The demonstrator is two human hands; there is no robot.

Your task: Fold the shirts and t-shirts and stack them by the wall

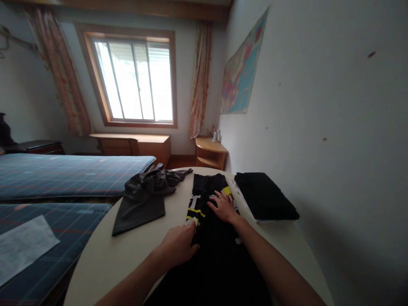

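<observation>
A black garment [208, 229] with yellow stripes and white lettering lies lengthwise on the round, pale table [95, 255]; its near part runs down out of the frame. At its left edge, by the yellow stripes, my left hand [180, 244] has its fingers curled on the cloth, the fingertips partly hidden and the thumb lying over the black fabric. My right hand [225, 207] rests flat on the upper right part, fingers spread, beside a yellow patch. A crumpled dark grey garment [143, 204] lies to the left. On the right sits a folded black cloth stack [266, 195] with a white layer beneath.
Plaid mattresses [73, 174] lie left of the table, with a paper sheet [25, 246] on the nearer one. A white wall [344, 170] rises close on the right. Low wooden furniture [153, 144] and a corner shelf [210, 146] stand beneath and beside the window.
</observation>
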